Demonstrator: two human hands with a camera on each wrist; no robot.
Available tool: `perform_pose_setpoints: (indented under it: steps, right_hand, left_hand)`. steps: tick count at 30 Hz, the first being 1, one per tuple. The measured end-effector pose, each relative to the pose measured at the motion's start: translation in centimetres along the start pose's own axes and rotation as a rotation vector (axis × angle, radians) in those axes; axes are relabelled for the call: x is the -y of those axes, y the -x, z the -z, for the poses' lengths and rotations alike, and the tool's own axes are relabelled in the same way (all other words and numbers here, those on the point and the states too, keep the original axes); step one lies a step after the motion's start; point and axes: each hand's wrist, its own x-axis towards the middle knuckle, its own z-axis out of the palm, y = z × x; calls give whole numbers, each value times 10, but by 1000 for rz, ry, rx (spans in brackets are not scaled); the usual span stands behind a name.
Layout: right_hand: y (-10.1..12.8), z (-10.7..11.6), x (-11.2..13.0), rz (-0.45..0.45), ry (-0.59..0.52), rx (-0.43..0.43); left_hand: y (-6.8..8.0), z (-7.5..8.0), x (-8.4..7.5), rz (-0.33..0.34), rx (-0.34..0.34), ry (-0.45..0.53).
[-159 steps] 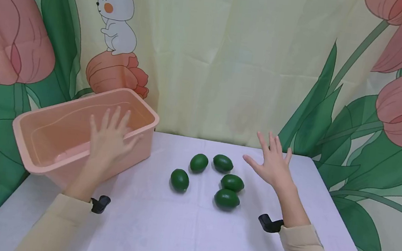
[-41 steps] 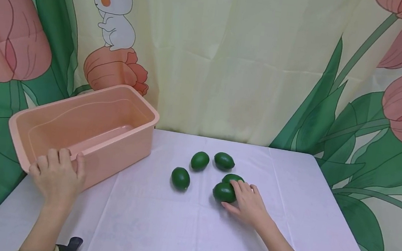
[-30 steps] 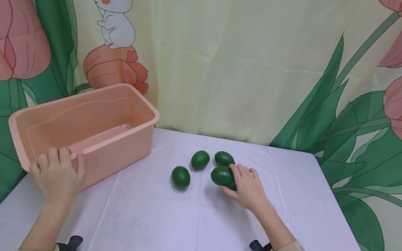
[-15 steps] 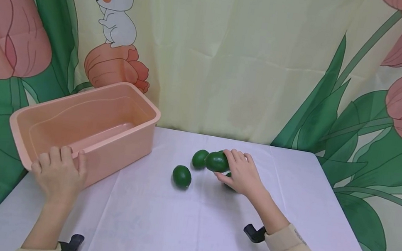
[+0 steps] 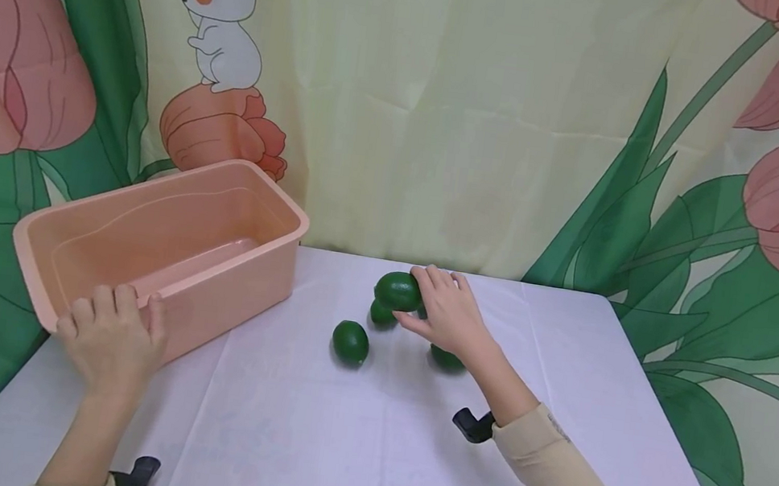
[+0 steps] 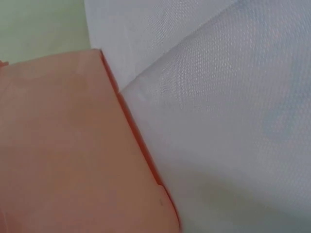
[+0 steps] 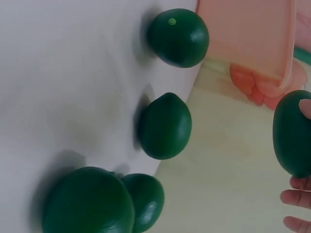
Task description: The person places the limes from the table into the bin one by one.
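Observation:
My right hand (image 5: 449,315) pinches a dark green lime (image 5: 396,290) between thumb and fingers, raised above the table. In the right wrist view the held lime (image 7: 291,133) is at the right edge. Below it, one lime (image 5: 381,314) is partly covered, and another shows only as a sliver by the fingers. A third lime (image 5: 446,360) lies under the hand, partly hidden by it. Nearer the bin sits a separate lime (image 5: 351,342). My left hand (image 5: 114,343) grips the near rim of the pink plastic bin (image 5: 236,301), fingers hooked over it.
The bin stands tilted across the table's left side, its inside bare where visible. A white cloth covers the table (image 5: 292,442). Close behind its back edge hangs a printed curtain (image 5: 477,124) with tulips and a rabbit. The left wrist view shows the bin wall (image 6: 73,145).
The right hand has taken a lime from the right of the group, lifted it, and carried it left and away from me. The left hand came down onto the bin's rim and stayed there.

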Motion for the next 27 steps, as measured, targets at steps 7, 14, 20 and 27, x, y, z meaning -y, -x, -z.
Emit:
perform_pose_setpoints:
  steps: [7,14,20,27]
  right_hand:
    - [-17,5,8,-3,-6,35]
    - [-37,10,14,19,-11,34]
    - [-55,17,19,31,-9,33]
    - [-72,19,25,65,-13,42]
  left_hand:
    - [0,3,-2,23,46,6]
    - [-1,2,-1,20,24,-7]
    - [-1,3,-1,26,36,-5]
    - [-1,1,-2,23,27,3]
